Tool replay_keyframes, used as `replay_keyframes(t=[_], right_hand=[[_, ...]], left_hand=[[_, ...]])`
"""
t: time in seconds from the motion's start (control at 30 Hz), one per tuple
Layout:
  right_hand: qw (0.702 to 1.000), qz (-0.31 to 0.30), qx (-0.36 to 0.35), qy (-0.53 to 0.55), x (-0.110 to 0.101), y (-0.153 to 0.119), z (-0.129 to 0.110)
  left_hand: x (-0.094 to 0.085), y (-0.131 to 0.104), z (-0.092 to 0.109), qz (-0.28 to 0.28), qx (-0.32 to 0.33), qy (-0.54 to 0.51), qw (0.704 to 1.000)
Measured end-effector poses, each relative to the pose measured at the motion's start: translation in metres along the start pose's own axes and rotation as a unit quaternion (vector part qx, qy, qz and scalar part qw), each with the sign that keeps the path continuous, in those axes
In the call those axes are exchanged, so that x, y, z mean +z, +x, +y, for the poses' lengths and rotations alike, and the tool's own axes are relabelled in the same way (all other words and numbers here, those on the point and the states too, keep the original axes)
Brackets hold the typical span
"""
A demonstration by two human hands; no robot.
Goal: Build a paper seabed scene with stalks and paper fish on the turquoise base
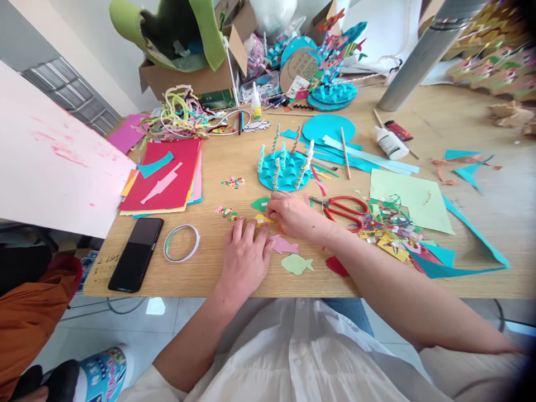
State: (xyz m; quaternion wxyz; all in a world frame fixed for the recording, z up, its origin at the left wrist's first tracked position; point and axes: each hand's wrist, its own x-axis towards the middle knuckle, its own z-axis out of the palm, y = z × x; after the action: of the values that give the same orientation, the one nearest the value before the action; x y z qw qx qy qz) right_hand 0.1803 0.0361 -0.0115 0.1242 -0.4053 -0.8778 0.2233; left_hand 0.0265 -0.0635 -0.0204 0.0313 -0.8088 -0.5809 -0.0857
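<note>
Several paper fish lie at the table's near middle: a green one (260,204), a yellow one (263,219), a pink one (285,244), a pale green one (297,264) and a red one (336,266). My left hand (246,254) rests palm down, fingers spread, its tips by the yellow fish. Just right of it, my right hand (288,213) has its fingers pressed together over the yellow fish's edge; anything between them is hidden. Behind the hands stands a blue round base (288,177) with upright twisted strips. Confetti piles (227,213) lie left of the green fish.
Red-handled scissors (345,206) and paper scraps (389,223) lie to the right. A phone (136,255), a tape roll (181,243) and stacked coloured paper (163,173) are at left. White bottles (391,143), blue paper (329,129) and a grey post (419,61) stand or lie farther back.
</note>
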Motion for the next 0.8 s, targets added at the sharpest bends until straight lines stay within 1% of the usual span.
replay_keyframes(t=[0.2, 0.57, 0.8], right_hand=[[1.000, 0.012, 0.016, 0.014, 0.0011, 0.0001, 0.0003], [0.999, 0.010, 0.033, 0.028, 0.0003, 0.0001, -0.0011], [0.998, 0.019, 0.034, 0.051, -0.0002, -0.0002, -0.0001]], left_hand=[[-0.0007, -0.0007, 0.0006, 0.002, 0.003, 0.008, 1.000], [0.0004, 0.0000, 0.0001, -0.001, 0.004, 0.013, 1.000], [0.0001, 0.0000, -0.0004, -0.001, 0.004, 0.008, 1.000]])
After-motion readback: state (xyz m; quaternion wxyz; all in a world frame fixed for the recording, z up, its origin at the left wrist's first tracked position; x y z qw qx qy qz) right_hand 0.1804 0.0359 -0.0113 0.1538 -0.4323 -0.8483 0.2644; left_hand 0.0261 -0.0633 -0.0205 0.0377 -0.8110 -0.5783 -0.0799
